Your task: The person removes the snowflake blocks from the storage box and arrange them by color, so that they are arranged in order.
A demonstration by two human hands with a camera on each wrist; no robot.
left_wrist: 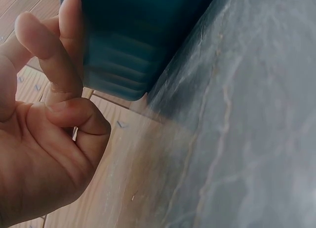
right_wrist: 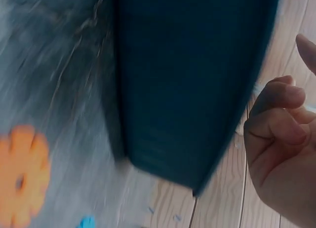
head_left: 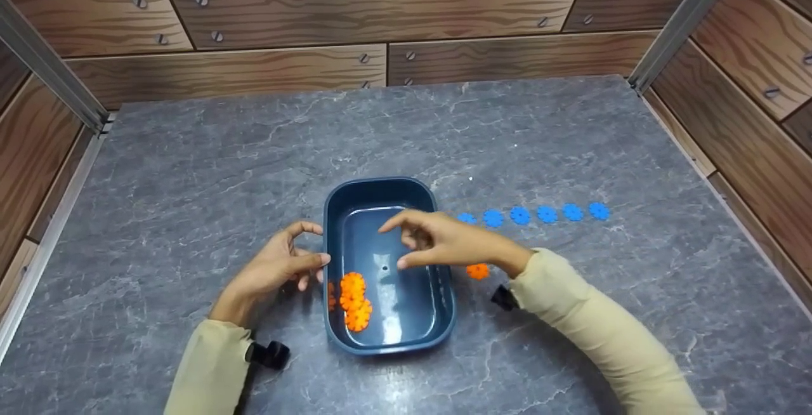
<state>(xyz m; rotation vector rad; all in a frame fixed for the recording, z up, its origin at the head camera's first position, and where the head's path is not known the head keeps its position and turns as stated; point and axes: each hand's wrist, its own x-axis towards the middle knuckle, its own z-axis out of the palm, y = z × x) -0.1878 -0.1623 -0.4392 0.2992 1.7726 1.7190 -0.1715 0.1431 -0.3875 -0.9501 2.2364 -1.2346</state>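
A dark blue plastic tub [head_left: 385, 345] sits lengthwise between the two hands. Inside it, along the left wall, several orange flower-shaped discs [head_left: 355, 301] lie overlapping. My left hand [head_left: 279, 261] is at the tub's left side, thumb and forefinger tips against or close to the rim; its other fingers bend loosely, as the left wrist view shows. Over the tub's interior hovers my right hand [head_left: 438, 240], thumb and forefinger apart, nothing between them. An orange disc [head_left: 478, 271] rests on the table under the right wrist, also seen large in the right wrist view.
A row of several blue flower-shaped discs [head_left: 547, 214] stretches rightward from behind the right hand. The grey marbled tabletop [head_left: 254, 148] is bounded by wood-patterned walls [head_left: 374, 15] at the back and sides. Black wrist straps [head_left: 269, 355] show at the sleeves.
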